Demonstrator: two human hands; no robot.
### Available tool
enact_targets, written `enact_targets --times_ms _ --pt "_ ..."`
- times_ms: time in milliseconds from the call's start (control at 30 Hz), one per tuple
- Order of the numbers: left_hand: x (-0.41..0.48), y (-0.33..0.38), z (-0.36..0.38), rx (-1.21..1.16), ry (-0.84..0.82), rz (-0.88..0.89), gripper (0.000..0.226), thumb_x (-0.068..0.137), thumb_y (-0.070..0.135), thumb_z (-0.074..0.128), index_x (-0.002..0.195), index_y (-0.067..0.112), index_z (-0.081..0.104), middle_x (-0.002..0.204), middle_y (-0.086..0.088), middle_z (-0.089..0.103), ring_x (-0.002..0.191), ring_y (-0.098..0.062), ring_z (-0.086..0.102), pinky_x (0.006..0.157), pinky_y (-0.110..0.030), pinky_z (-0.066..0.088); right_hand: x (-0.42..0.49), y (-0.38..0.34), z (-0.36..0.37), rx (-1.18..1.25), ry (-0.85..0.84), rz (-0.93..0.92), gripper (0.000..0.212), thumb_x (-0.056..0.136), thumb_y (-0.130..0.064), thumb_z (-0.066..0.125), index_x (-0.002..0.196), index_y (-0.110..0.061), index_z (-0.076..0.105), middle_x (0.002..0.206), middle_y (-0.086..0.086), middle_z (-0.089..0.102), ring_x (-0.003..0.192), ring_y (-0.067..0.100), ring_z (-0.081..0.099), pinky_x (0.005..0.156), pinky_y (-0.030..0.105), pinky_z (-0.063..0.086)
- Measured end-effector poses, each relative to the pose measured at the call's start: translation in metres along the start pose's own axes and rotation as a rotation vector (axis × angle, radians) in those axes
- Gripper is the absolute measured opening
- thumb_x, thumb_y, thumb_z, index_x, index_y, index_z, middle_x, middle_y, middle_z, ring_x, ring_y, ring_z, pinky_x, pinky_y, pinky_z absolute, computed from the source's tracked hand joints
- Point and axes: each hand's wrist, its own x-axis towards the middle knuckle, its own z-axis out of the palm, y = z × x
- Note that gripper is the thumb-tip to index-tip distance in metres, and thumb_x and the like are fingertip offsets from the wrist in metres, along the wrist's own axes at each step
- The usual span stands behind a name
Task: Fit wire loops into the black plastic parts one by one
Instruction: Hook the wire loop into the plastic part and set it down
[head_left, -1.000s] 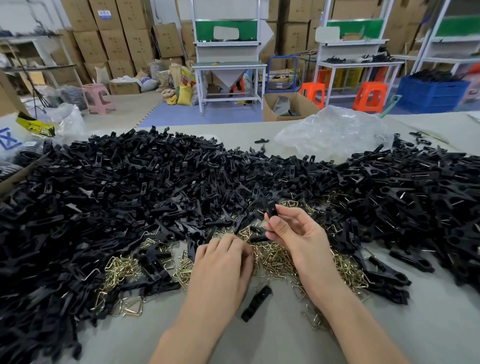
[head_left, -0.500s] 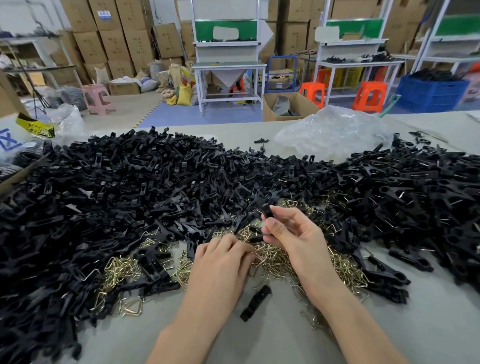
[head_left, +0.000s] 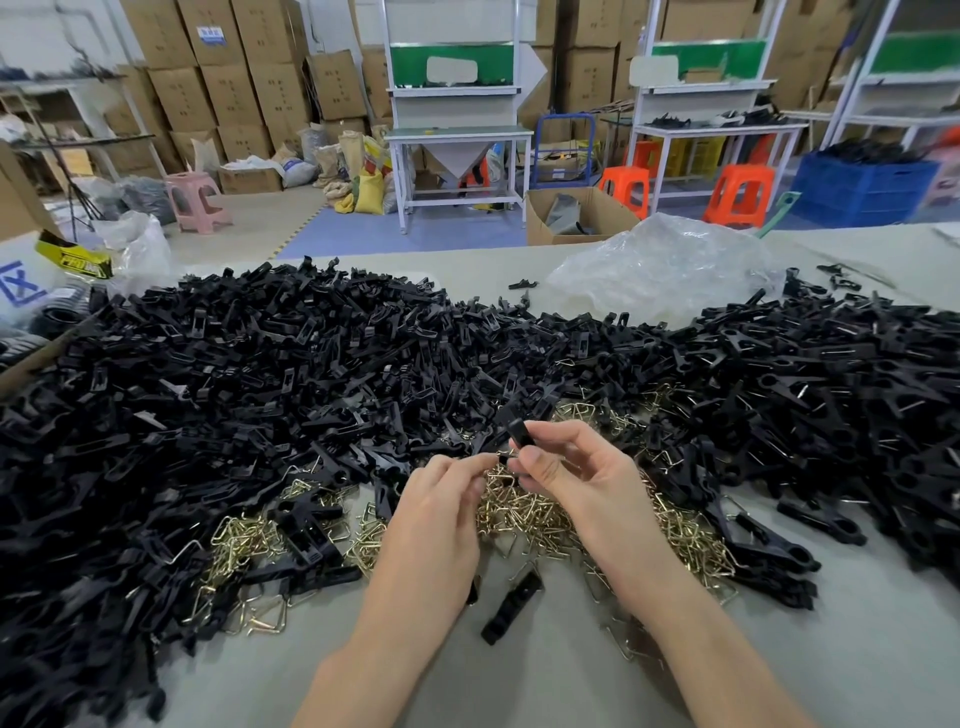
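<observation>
Stacked cardboard boxes and white workbenches fill the room behind a grey table (head_left: 779, 675) heaped with black plastic parts (head_left: 208, 389) around a low pile of brass wire loops (head_left: 545, 514). Above the loops, the right hand (head_left: 576, 473) pinches one black part (head_left: 519, 432) upright between thumb and fingers. Just beside it, the left hand (head_left: 441, 514) has its fingertips drawn together at the part's lower end; whether they grip a loop cannot be told. Another black part (head_left: 511, 605) lies on the table between the wrists
</observation>
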Motion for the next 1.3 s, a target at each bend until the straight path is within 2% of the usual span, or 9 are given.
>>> enact_targets --times_ms 267,500,600,700,767,900,1000,1133,1300 --pt "0.0001 0.0019 -0.0017 -0.049 0.068 -0.004 0.019 0.103 0.025 0.051 0.116 0.027 0.065 0.096 0.024 0.054 0.093 0.006 0.055 0.078 -0.007 0.039 -0.0028 -0.0001 0.0038 -0.086 -0.082 0.016 0.026 0.088 -0.005 0.075 0.095 -0.03 0.077 0.101 -0.002 0.077 0.094 0.013 0.074 0.083 0.024 0.058" --pt "0.0009 0.005 -0.0013 -0.255 0.054 -0.112 0.02 0.102 0.022 0.055 0.114 0.034 0.067 0.103 0.02 0.068 0.099 0.009 0.06 0.08 -0.003 0.041 -0.0021 -0.0022 0.0024 -0.011 -0.018 0.029 0.023 0.083 -0.003 0.079 0.092 -0.024 0.078 0.094 -0.003 0.078 0.087 0.005 0.072 0.078 0.013 0.052" --pt "0.002 0.0051 -0.0045 -0.33 0.049 -0.164 0.026 0.102 0.021 0.056 0.109 0.043 0.065 0.102 0.021 0.069 0.099 0.007 0.061 0.08 -0.004 0.042 -0.0015 -0.0013 0.0013 0.03 -0.009 0.045 0.023 0.082 -0.006 0.08 0.095 -0.025 0.078 0.097 -0.002 0.078 0.089 0.007 0.072 0.08 0.014 0.053" --pt "0.0018 0.0032 -0.0045 -0.265 0.048 -0.153 0.024 0.104 0.022 0.051 0.119 0.036 0.065 0.105 0.017 0.064 0.099 0.004 0.059 0.081 -0.006 0.042 -0.001 -0.0005 0.0009 0.037 -0.019 0.06 0.021 0.081 -0.01 0.081 0.095 -0.026 0.079 0.1 -0.001 0.078 0.093 0.011 0.072 0.087 0.021 0.056" --pt "0.0019 0.002 -0.0031 -0.251 0.07 -0.154 0.025 0.104 0.022 0.05 0.121 0.031 0.065 0.102 0.014 0.062 0.094 0.002 0.058 0.079 -0.01 0.044 -0.0013 -0.0005 0.0008 0.026 -0.039 0.061 0.021 0.081 -0.011 0.081 0.095 -0.026 0.078 0.1 -0.001 0.078 0.094 0.013 0.072 0.088 0.022 0.056" --pt "0.003 0.0003 -0.0026 -0.394 0.11 -0.255 0.024 0.104 0.022 0.05 0.112 0.037 0.067 0.077 0.014 0.059 0.057 0.001 0.048 0.053 -0.013 0.037 -0.0027 -0.0016 0.0011 0.026 -0.074 0.038 0.02 0.082 -0.011 0.08 0.094 -0.026 0.078 0.094 -0.004 0.077 0.088 0.008 0.072 0.08 0.014 0.053" --pt "0.0042 0.0011 -0.0035 -0.544 0.122 -0.337 0.023 0.102 0.019 0.052 0.102 0.035 0.069 0.063 0.014 0.059 0.054 -0.005 0.044 0.045 -0.016 0.035 -0.0023 -0.0014 0.0014 0.025 -0.08 0.012 0.018 0.078 -0.015 0.08 0.093 -0.026 0.078 0.093 -0.006 0.077 0.088 0.005 0.072 0.08 0.013 0.052" --pt "0.0073 0.0052 -0.0054 -0.628 0.125 -0.361 0.014 0.1 0.018 0.059 0.097 0.027 0.07 0.072 -0.001 0.069 0.063 -0.009 0.058 0.06 -0.024 0.05 -0.0025 0.0019 0.004 -0.039 -0.095 -0.014 0.025 0.084 -0.003 0.078 0.096 -0.025 0.076 0.095 -0.006 0.077 0.09 0.004 0.072 0.081 0.013 0.052" --pt "0.0075 0.0062 -0.009 -0.675 0.153 -0.358 0.009 0.098 0.022 0.062 0.094 0.023 0.071 0.078 0.007 0.073 0.065 -0.003 0.061 0.066 -0.018 0.052 -0.0041 0.0045 0.0071 -0.234 -0.094 -0.079 0.05 0.086 -0.008 0.078 0.123 -0.039 0.067 0.108 -0.022 0.072 0.099 0.002 0.069 0.083 0.01 0.05"
